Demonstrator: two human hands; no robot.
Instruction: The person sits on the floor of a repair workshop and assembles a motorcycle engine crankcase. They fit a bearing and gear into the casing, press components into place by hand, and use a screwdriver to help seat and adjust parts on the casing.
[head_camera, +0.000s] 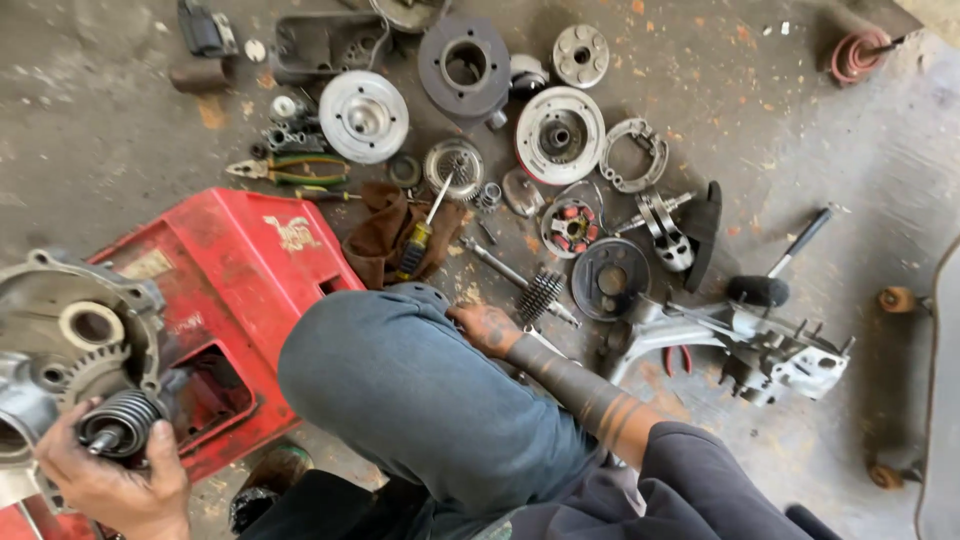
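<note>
- My left hand (110, 478) is clenched around a ribbed, coiled metal part (120, 423) that sticks out of the grey engine casing (70, 335) at the lower left of the head view.
- That casing rests against a red plastic crate (235, 270) on the concrete floor (800, 150).
- My right hand (487, 327) reaches past my knee down to the floor; its fingers curl near a wire brush (538, 296), but I cannot tell whether they grasp anything.
- Beside it lie a yellow-handled screwdriver (420, 240) on a brown rag (385, 235), pliers (290, 170), round discs and another engine block (770, 350).
</note>
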